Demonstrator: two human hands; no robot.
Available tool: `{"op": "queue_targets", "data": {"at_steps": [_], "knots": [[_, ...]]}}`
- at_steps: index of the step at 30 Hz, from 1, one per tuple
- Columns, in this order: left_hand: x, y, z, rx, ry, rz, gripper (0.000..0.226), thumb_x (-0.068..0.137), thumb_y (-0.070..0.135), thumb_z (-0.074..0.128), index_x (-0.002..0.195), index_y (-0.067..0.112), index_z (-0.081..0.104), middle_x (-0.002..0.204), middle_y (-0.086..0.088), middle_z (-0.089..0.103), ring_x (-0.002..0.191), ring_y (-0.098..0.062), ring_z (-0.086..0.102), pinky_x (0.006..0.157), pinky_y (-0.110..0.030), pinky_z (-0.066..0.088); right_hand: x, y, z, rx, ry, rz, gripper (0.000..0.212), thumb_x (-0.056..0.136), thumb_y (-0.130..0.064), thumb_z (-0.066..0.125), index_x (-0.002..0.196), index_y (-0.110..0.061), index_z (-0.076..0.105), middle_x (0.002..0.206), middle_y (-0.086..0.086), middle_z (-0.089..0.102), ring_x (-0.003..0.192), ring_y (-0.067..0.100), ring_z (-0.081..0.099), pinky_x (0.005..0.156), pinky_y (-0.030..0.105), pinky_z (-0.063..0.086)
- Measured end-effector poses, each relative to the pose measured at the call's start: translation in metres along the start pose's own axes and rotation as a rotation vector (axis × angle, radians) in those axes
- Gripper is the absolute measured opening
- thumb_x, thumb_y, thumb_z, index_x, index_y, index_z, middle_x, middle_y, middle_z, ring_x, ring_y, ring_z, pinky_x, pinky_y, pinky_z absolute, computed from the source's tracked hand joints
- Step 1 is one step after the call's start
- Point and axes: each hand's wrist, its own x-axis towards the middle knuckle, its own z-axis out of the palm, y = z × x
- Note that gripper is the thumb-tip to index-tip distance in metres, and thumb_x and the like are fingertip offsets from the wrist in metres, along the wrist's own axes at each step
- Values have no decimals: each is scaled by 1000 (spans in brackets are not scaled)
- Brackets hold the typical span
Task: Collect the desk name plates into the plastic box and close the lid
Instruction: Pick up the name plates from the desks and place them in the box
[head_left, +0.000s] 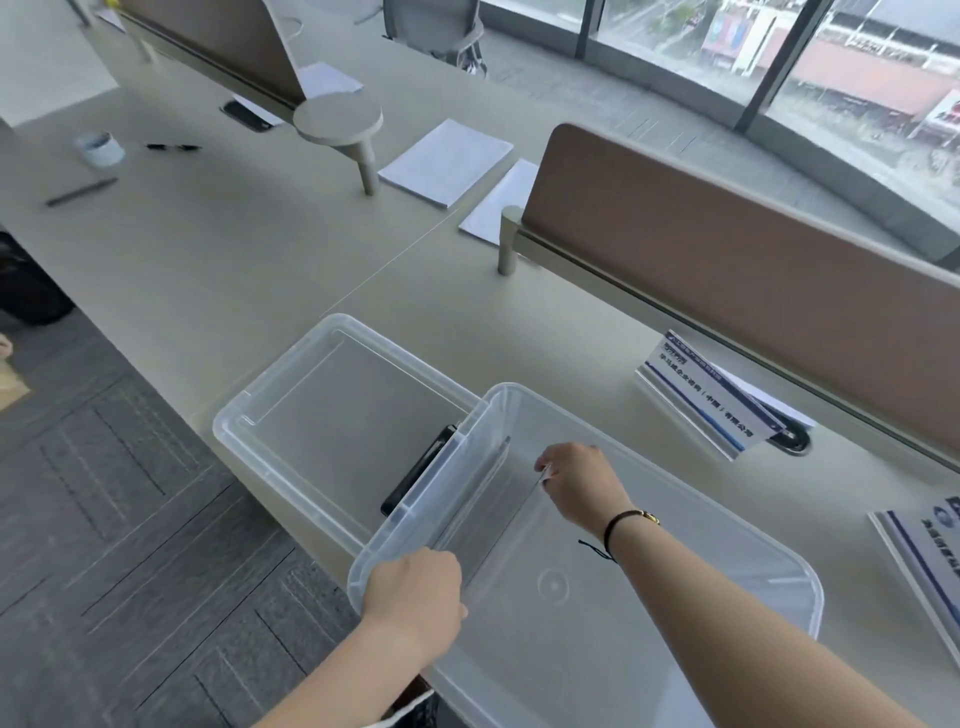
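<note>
My right hand (576, 483) pinches a clear name plate (498, 499) and holds it inside the open box (727, 545), against its left wall. My left hand (415, 597) grips the box's near left rim, fingers curled over it. The box sits at the near edge of the bench (260, 249), with its lid (322, 405) lying flat just to its left. Two more plates are out on the bench: one (711, 400) beside the divider (727, 270), another (924, 566) at the right edge.
</note>
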Motion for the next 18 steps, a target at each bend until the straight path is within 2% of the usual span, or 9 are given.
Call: {"op": "queue_targets", "data": {"at_steps": [3, 7, 11, 15, 18], "knots": [[-1, -1, 0, 32, 20, 1, 25, 96, 39, 57, 79, 20, 55, 72, 1, 62, 69, -22, 64, 59, -28, 46, 3, -5, 2, 34, 1, -6, 38, 83, -2, 42, 95, -23, 72, 97, 9, 70, 77, 20, 60, 64, 24, 43], [-1, -1, 1, 63, 44, -15, 14, 94, 29, 56, 83, 21, 52, 72, 2, 59, 66, -22, 60, 55, -27, 41, 5, -11, 4, 49, -4, -21, 37, 85, -1, 44, 98, -21, 72, 99, 9, 71, 89, 21, 59, 69, 24, 43], [-1, -3, 1, 72, 62, -19, 15, 95, 28, 56, 83, 21, 50, 65, 4, 51, 64, -21, 54, 55, -28, 39, 7, -11, 6, 59, -11, 0, 37, 83, -1, 45, 93, -27, 71, 99, 9, 68, 76, 20, 63, 64, 26, 47], [-4, -2, -2, 70, 59, 5, 21, 96, 36, 56, 82, 20, 52, 68, 3, 54, 64, -21, 54, 57, -28, 40, 7, -11, 6, 68, -2, 14, 42, 83, 2, 41, 95, -23, 72, 99, 9, 67, 67, 19, 60, 53, 22, 41], [-5, -1, -3, 64, 51, 11, 23, 96, 37, 56, 82, 20, 52, 71, 2, 57, 65, -21, 55, 58, -28, 41, 7, -11, 7, 78, 3, 15, 45, 81, 4, 38, 97, -23, 71, 98, 9, 67, 68, 19, 61, 50, 24, 42]]}}
